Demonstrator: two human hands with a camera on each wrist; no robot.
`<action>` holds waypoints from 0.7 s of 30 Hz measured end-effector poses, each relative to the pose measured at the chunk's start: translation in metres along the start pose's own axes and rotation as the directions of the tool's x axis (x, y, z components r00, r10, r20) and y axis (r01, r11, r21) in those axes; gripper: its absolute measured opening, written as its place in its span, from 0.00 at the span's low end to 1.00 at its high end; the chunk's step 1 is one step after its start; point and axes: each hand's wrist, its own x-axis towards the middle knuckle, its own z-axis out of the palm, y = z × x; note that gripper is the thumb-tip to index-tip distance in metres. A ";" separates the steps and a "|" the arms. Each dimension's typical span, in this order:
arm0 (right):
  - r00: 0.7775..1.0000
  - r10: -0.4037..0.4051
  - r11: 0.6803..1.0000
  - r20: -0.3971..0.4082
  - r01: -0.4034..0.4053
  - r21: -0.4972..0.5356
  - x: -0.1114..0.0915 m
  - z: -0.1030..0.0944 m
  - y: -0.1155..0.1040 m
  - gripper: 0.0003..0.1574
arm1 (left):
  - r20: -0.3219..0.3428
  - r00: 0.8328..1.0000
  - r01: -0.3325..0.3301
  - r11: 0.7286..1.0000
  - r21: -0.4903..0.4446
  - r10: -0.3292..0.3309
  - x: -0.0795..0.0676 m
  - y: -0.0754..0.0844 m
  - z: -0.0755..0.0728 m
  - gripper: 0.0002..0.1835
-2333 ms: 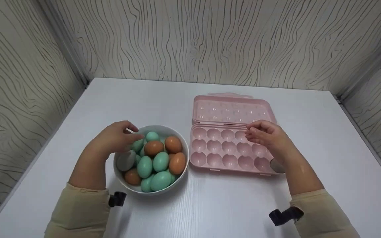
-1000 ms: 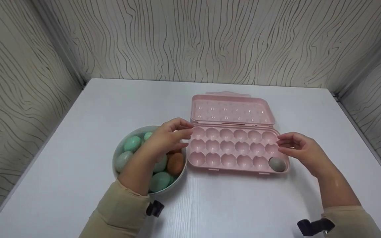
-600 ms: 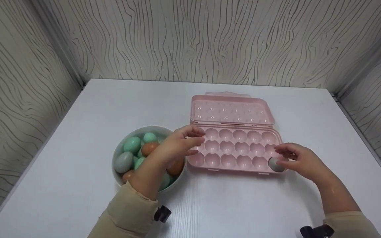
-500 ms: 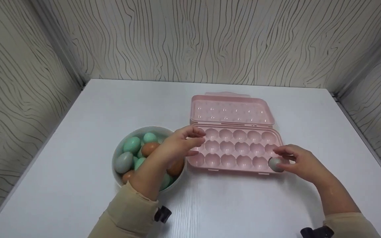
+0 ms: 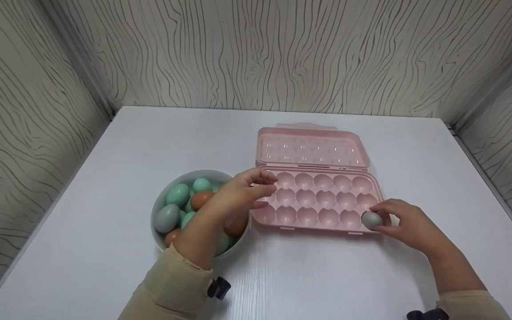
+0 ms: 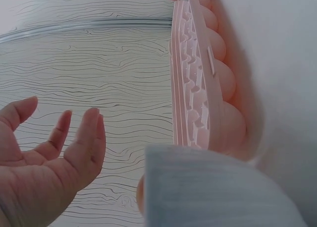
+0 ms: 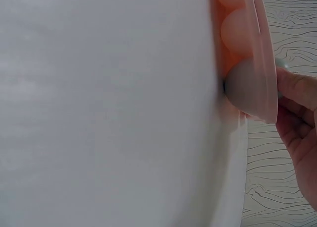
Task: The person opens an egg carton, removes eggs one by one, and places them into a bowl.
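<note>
At the near right corner of the open pink egg carton [image 5: 318, 209], a pale grey-green egg [image 5: 371, 220] sits in its cup. My right hand [image 5: 409, 222] pinches this egg between thumb and fingers; the right wrist view shows the thumb [image 7: 297, 85] against its top above the rim. Over the right side of the white bowl [image 5: 156, 222], my left hand [image 5: 242, 193] hovers with loosely bent fingers and nothing in them, fingertips above the carton's left end. Inside the bowl lie several green eggs [image 5: 177, 194], brown eggs [image 5: 202, 200] and a grey-green egg [image 5: 167, 218]; my left forearm hides some.
The carton's lid [image 5: 311, 146] lies folded back behind the cups. Bowl and carton stand almost side by side on the white table [image 5: 305, 275]. Wood-patterned panels [image 5: 256, 53] enclose the table at the back and both sides.
My left hand has come from the bowl's left side toward the carton and now stays still. My right hand has moved right and down to the corner egg and taken hold of it.
</note>
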 end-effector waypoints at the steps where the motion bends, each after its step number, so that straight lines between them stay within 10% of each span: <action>1: 1.000 0.009 1.000 0.002 -0.009 0.003 0.000 0.000 0.000 0.25 | 0.003 1.000 -0.006 1.000 0.000 0.006 0.000 0.000 0.000 0.12; 21: 0.990 0.110 0.992 0.091 -0.115 0.051 0.005 -0.001 -0.001 0.24 | 0.037 0.999 -0.007 1.000 0.007 0.006 0.000 0.001 0.003 0.15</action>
